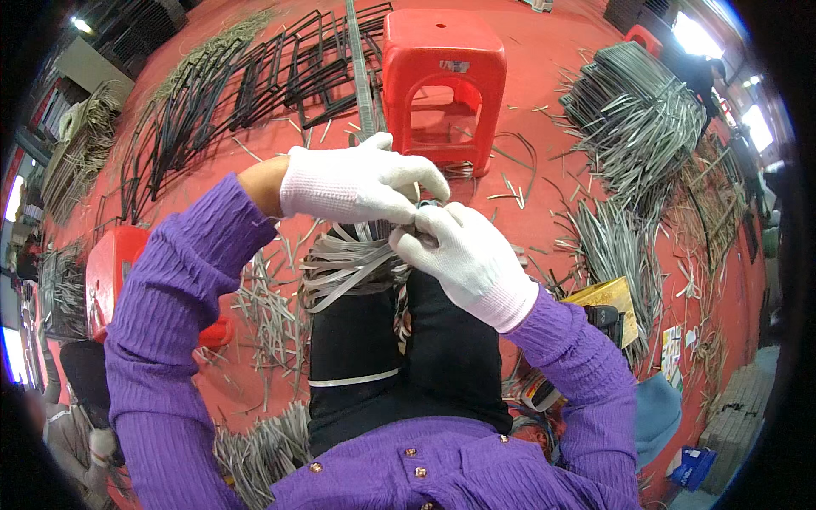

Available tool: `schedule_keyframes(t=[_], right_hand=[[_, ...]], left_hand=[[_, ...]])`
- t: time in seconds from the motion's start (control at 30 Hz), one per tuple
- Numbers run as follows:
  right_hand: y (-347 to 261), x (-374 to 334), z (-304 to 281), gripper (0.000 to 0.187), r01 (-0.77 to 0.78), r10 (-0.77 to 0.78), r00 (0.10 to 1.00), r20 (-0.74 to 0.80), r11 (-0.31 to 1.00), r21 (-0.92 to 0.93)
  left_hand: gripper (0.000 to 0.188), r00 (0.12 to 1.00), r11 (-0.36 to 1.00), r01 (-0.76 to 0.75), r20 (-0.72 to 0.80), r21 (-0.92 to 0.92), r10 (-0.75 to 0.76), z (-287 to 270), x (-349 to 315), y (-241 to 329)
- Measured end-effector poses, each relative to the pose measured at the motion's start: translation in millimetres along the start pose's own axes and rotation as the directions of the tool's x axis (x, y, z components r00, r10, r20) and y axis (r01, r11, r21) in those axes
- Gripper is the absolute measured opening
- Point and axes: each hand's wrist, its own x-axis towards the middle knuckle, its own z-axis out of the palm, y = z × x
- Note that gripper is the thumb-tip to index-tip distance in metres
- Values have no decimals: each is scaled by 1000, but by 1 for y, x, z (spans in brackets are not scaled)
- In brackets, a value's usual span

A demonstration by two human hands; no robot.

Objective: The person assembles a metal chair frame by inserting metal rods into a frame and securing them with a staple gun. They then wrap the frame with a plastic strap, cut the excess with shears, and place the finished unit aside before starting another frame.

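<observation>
My left hand [361, 183], in a white knit glove, reaches in over my knees with its fingers bent and their tips pressed close to the other hand. Against it, my right hand [467, 259], gloved the same way, pinches with thumb and forefinger. Whatever small thing the fingertips hold is hidden between them. Just below lies a bunch of flat grey strips [344, 270], draped across my left knee. A long, narrow grey woven piece [359, 76] runs away from behind my left hand. One pale strip [353, 379] crosses my left thigh.
A red plastic stool [442, 51] stands ahead, another red stool [110, 272] at left. Black metal frames [255, 81] lie far left. Grey strip bundles [633, 119] are heaped right, near a yellow box [608, 297]. Loose offcuts litter the red floor. Another person's gloved hand [102, 444] shows lower left.
</observation>
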Motion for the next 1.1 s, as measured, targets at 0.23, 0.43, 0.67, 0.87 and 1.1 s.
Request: schedule_keyframes(t=[0.23,0.43,0.67,0.87,1.1], right_hand=[[-7,8,-14,22,12,-10,997,71,999,-31],[-2,9,-12,26,58,-55,997,60,997,-50],[-6,17,-23,21,44,-22,988,154,989,-139],[13,27,-32,18,153,-149,966,210,988,0],[12,18,-24,21,74,32,949,-313,944,322]], left_hand=[[24,902,888,-372,-121,269,415,7,1,-24],[9,969,967,-229,-67,110,237,6,-3,-22],[33,992,992,-83,-91,90,91,4,2,-7],[32,977,972,-141,-131,186,167,5,3,-8],[27,919,924,-241,-235,297,316,19,7,-19]])
